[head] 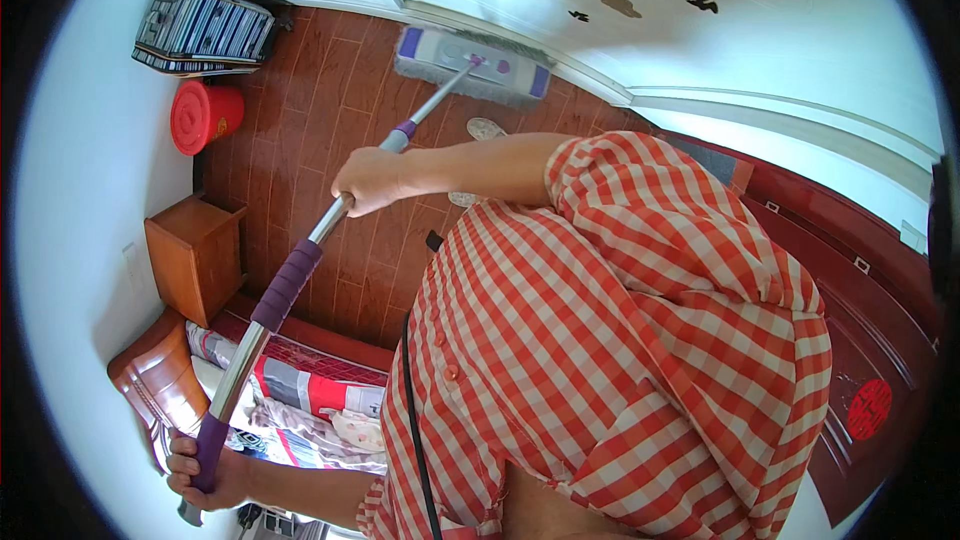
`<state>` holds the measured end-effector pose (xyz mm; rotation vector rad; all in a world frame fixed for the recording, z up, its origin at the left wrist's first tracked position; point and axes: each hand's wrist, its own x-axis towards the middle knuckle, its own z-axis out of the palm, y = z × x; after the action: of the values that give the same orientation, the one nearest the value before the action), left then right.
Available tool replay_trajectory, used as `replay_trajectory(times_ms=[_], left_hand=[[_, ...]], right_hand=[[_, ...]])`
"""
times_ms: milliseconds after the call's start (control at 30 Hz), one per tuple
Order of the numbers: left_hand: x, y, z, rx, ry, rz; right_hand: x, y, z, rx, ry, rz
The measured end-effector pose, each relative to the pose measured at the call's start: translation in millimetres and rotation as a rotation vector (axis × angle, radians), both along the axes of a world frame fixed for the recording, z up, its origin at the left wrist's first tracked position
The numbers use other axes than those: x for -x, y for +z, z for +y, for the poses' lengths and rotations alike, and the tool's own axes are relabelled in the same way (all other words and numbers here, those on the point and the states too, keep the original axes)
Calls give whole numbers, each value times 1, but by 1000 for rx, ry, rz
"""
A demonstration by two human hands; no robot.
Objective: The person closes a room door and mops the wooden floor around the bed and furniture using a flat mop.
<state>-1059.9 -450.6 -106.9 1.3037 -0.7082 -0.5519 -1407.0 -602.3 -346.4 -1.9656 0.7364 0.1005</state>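
Both my hands hold a flat mop's pole, which runs slantwise across the left half of the view. My left hand [217,476] grips the purple end of the handle at the lower left. Farther up, my right hand [375,180] is closed around the silver metal pole [330,221], above the purple foam grip [287,285]. The mop head [474,64], grey and white with purple ends and fluffy edges, lies on the reddish-brown plank-patterned floor [322,90] beside the white wall's base. Two light shoes [485,129] show partly beyond my red-and-white checked shirt [540,315].
A rack packed with thin cases or books [206,30], a red lidded bucket [206,116] and a wooden cabinet [196,255] line the left wall. Below is a bed with rumpled bedding [315,397]. A dark red door [870,337] is at right.
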Motion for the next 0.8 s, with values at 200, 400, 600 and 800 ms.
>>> replay_trajectory(times_ms=[200, 400, 600, 800], left_hand=[[20, -34, -15, -1, -98, -74], [176, -104, -85, -176, -652, 96], [275, -102, -87, -124, -855, 743], [265, -85, -94, -113, -881, 740]], right_hand=[[53, -2, 37, -89, -36, 61], [205, -61, 64, -7, -265, 271], [240, -19, 64, 81, -499, 204], [240, -38, 87, -67, -667, 94]])
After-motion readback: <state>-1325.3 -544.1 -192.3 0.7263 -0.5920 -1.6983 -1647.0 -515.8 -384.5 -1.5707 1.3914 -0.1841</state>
